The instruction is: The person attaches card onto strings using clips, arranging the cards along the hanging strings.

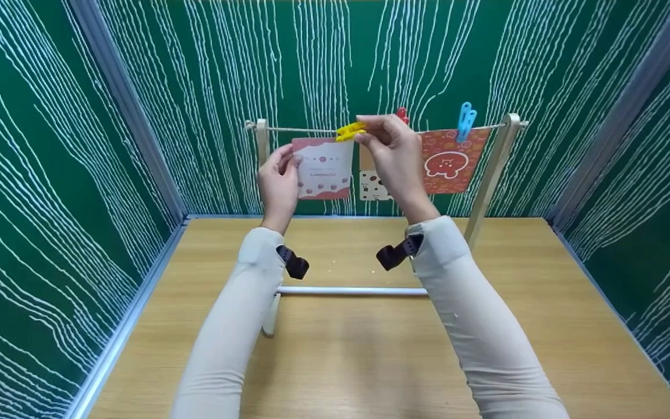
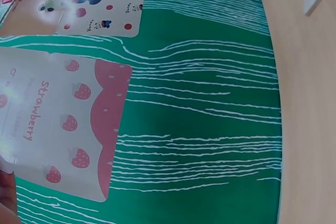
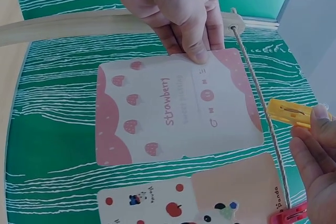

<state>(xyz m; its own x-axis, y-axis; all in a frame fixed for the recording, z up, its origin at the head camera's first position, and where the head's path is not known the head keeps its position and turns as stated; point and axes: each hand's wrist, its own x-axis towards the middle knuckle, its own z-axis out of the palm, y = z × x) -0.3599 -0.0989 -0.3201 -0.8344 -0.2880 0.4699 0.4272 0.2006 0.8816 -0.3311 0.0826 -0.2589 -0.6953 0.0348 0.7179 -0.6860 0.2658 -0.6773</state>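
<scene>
A pink-and-white strawberry card (image 1: 324,174) is pinched at its left edge between the thumb and fingers of my left hand (image 1: 279,180). In the right wrist view the card (image 3: 173,108) lies just beside the rope (image 3: 257,87), its top edge close to it. My right hand (image 1: 396,151) pinches a yellow clothespin (image 1: 349,132) by its handle ends. The clothespin's tip (image 3: 278,109) is at the rope, near the card's upper right corner; whether it bites the card cannot be told. Only a bit of my left hand (image 2: 7,200) shows in the left wrist view.
The rope runs between two wooden posts (image 1: 495,174). A panda card (image 2: 100,3) hangs from a red clothespin (image 3: 289,214), and a red bear card (image 1: 457,163) from a blue clothespin (image 1: 466,122). A white bar (image 1: 352,290) crosses low over the wooden table (image 1: 340,361).
</scene>
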